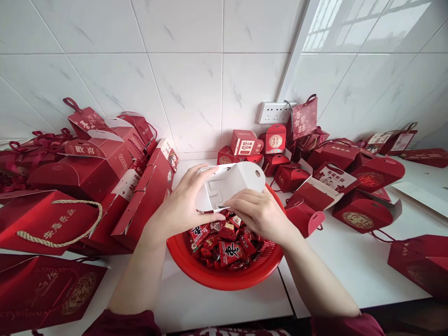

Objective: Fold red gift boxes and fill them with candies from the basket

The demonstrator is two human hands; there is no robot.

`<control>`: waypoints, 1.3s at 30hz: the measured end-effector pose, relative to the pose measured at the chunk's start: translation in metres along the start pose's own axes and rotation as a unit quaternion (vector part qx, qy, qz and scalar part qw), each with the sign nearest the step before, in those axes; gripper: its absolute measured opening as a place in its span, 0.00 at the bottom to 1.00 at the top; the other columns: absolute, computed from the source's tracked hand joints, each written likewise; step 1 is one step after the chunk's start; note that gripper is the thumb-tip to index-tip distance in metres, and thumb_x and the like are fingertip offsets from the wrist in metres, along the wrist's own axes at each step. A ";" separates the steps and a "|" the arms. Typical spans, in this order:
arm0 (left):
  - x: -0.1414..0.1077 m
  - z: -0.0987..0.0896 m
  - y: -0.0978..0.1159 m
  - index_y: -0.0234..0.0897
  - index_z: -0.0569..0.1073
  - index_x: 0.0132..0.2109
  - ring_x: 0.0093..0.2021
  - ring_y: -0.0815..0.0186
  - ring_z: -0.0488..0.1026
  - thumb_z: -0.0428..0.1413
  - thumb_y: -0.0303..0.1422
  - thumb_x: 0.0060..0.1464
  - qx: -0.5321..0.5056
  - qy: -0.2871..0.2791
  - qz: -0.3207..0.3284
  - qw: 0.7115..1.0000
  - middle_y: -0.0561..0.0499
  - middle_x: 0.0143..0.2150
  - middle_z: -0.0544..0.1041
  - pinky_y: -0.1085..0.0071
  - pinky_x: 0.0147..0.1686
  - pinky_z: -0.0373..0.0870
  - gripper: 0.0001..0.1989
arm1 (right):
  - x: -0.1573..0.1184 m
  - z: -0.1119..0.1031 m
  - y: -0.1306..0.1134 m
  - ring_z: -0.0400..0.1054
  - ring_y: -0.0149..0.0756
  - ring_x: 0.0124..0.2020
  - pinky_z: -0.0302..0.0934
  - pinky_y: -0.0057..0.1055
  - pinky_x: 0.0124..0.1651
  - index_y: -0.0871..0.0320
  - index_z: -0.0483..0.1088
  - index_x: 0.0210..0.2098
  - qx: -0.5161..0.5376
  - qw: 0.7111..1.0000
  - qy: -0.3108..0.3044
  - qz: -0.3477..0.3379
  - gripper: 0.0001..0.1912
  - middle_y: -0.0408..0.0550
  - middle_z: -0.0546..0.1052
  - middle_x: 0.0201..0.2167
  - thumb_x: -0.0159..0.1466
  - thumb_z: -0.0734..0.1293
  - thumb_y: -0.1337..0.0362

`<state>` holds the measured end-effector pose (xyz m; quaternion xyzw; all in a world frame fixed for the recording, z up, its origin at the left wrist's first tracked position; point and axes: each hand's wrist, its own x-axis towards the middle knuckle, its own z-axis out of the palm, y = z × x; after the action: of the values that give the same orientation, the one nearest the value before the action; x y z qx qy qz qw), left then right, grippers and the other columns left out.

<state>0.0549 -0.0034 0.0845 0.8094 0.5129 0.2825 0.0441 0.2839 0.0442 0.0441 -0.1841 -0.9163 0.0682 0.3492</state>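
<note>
A small cardboard gift box (217, 189) with a white inside is held over the red plastic basket (224, 279). My left hand (184, 203) wraps round its left side, thumb along the near edge and fingers at the far side. My right hand (261, 214) has its fingers bent together at the box's near right edge, below a raised rounded flap (250, 175) with a hole in it. The right fingertips are partly hidden, and most of the box's outside faces away. In the basket below lie many red-wrapped candies (231, 252).
Red gift boxes (84, 168) crowd the left side, one with a rope handle (70, 240). More red boxes (364, 172) spread over the right of the white table (224, 308). A power strip (275, 112) is on the tiled wall (189, 93) behind.
</note>
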 end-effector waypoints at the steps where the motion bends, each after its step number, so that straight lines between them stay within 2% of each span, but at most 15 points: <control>1: 0.001 0.001 -0.001 0.46 0.56 0.69 0.69 0.52 0.59 0.66 0.44 0.50 -0.015 0.017 0.003 1.000 0.43 0.69 0.61 0.55 0.66 0.61 0.44 | 0.001 0.001 0.000 0.74 0.39 0.46 0.64 0.39 0.48 0.55 0.72 0.49 0.014 1.000 0.009 0.002 0.11 0.47 0.80 0.41 0.72 0.60 0.67; 3: 0.004 0.002 -0.007 0.44 0.59 0.68 0.66 0.52 0.63 0.66 0.43 0.50 -0.038 0.049 -0.016 0.998 0.43 0.66 0.66 0.56 0.65 0.62 0.42 | 0.002 0.000 0.000 0.70 0.42 0.55 0.66 0.42 0.54 0.53 0.70 0.53 0.029 0.999 0.041 0.016 0.12 0.52 0.76 0.53 0.72 0.61 0.67; 6: 0.008 0.003 -0.026 0.43 0.65 0.65 0.62 0.51 0.68 0.64 0.47 0.51 -0.108 0.091 -0.128 0.982 0.44 0.63 0.70 0.55 0.62 0.65 0.37 | 0.001 -0.008 0.004 0.58 0.47 0.67 0.60 0.51 0.64 0.52 0.65 0.58 0.019 0.993 0.090 0.070 0.17 0.55 0.60 0.68 0.71 0.61 0.67; 8: 0.010 0.007 -0.041 0.41 0.69 0.62 0.57 0.51 0.73 0.58 0.52 0.55 -0.219 0.103 -0.209 0.947 0.43 0.59 0.75 0.57 0.56 0.71 0.32 | -0.002 -0.015 0.011 0.56 0.48 0.68 0.58 0.54 0.65 0.51 0.64 0.60 0.015 0.989 0.104 0.108 0.19 0.55 0.58 0.69 0.71 0.60 0.67; 10: 0.013 0.011 -0.054 0.38 0.72 0.59 0.50 0.52 0.77 0.51 0.55 0.58 -0.335 0.078 -0.275 0.898 0.42 0.52 0.80 0.60 0.47 0.76 0.31 | -0.006 -0.022 0.017 0.57 0.48 0.68 0.58 0.55 0.66 0.50 0.65 0.59 0.013 0.985 0.106 0.136 0.17 0.54 0.60 0.67 0.71 0.61 0.65; 13: 0.017 0.020 -0.063 0.39 0.74 0.57 0.42 0.53 0.80 0.51 0.56 0.57 -0.412 0.043 -0.327 0.849 0.44 0.44 0.83 0.60 0.40 0.78 0.31 | -0.011 -0.031 0.023 0.61 0.46 0.65 0.61 0.51 0.64 0.51 0.68 0.55 0.010 0.983 0.094 0.157 0.14 0.53 0.65 0.64 0.71 0.61 0.64; 16: 0.020 0.029 -0.068 0.38 0.75 0.56 0.45 0.53 0.79 0.55 0.56 0.55 -0.416 0.052 -0.303 0.856 0.44 0.43 0.83 0.60 0.45 0.77 0.31 | -0.015 -0.038 0.023 0.67 0.42 0.60 0.64 0.45 0.60 0.52 0.71 0.50 0.021 0.986 0.058 0.153 0.10 0.51 0.71 0.59 0.71 0.61 0.64; 19: 0.021 0.037 -0.075 0.36 0.74 0.55 0.50 0.52 0.77 0.59 0.55 0.52 -0.399 0.068 -0.270 0.873 0.42 0.49 0.81 0.62 0.49 0.75 0.32 | -0.018 -0.047 0.023 0.72 0.40 0.52 0.67 0.41 0.53 0.53 0.72 0.47 0.033 0.987 0.016 0.156 0.09 0.49 0.77 0.51 0.71 0.61 0.64; 22: 0.020 0.043 -0.083 0.37 0.74 0.55 0.51 0.53 0.76 0.62 0.54 0.49 -0.396 0.083 -0.287 0.868 0.42 0.53 0.79 0.65 0.43 0.77 0.33 | -0.018 -0.051 0.025 0.74 0.38 0.46 0.68 0.38 0.48 0.53 0.73 0.45 0.035 0.984 0.008 0.177 0.09 0.47 0.79 0.45 0.71 0.61 0.63; 25: 0.018 0.047 -0.091 0.37 0.72 0.58 0.50 0.54 0.75 0.62 0.54 0.50 -0.410 0.103 -0.303 0.854 0.41 0.55 0.77 0.67 0.37 0.77 0.34 | -0.013 -0.041 0.030 0.74 0.37 0.45 0.66 0.36 0.48 0.53 0.73 0.45 0.039 0.982 -0.009 0.186 0.12 0.45 0.80 0.44 0.72 0.59 0.65; 28: 0.016 0.053 -0.097 0.38 0.69 0.60 0.49 0.55 0.76 0.59 0.55 0.53 -0.419 0.125 -0.308 0.845 0.39 0.56 0.75 0.66 0.37 0.77 0.35 | -0.004 -0.017 0.037 0.74 0.37 0.46 0.64 0.36 0.50 0.54 0.74 0.47 0.047 0.974 -0.125 0.182 0.15 0.47 0.80 0.45 0.72 0.56 0.67; 30: 0.016 0.057 -0.102 0.39 0.69 0.60 0.48 0.56 0.76 0.58 0.56 0.54 -0.423 0.136 -0.310 0.841 0.39 0.57 0.75 0.66 0.36 0.77 0.35 | -0.002 0.000 0.042 0.74 0.37 0.46 0.64 0.35 0.50 0.55 0.75 0.46 0.079 0.951 -0.258 0.152 0.14 0.47 0.81 0.45 0.70 0.58 0.66; 32: 0.017 0.061 -0.107 0.39 0.69 0.59 0.48 0.55 0.77 0.59 0.55 0.53 -0.427 0.141 -0.308 0.838 0.39 0.57 0.75 0.66 0.37 0.77 0.34 | -0.005 0.012 0.046 0.75 0.36 0.44 0.64 0.31 0.49 0.54 0.76 0.45 0.108 0.923 -0.347 0.125 0.11 0.45 0.81 0.44 0.68 0.62 0.66; 34: 0.017 0.064 -0.110 0.39 0.69 0.58 0.48 0.55 0.77 0.59 0.55 0.53 -0.433 0.141 -0.304 0.837 0.40 0.56 0.75 0.66 0.37 0.77 0.33 | -0.013 0.016 0.050 0.75 0.37 0.43 0.65 0.31 0.47 0.54 0.77 0.44 0.108 0.912 -0.375 0.128 0.10 0.46 0.81 0.43 0.67 0.64 0.65; 39: 0.016 0.066 -0.110 0.39 0.72 0.56 0.47 0.56 0.76 0.62 0.52 0.52 -0.446 0.124 -0.290 0.838 0.41 0.55 0.76 0.67 0.38 0.76 0.30 | -0.041 0.009 0.053 0.74 0.42 0.41 0.64 0.35 0.45 0.56 0.76 0.43 0.050 0.909 -0.371 0.183 0.13 0.50 0.81 0.41 0.69 0.61 0.60</control>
<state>0.0046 0.0760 -0.0037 0.4746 0.5436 0.5530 0.4164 0.3213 0.0775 -0.0016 -0.2925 -0.9253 0.2397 -0.0259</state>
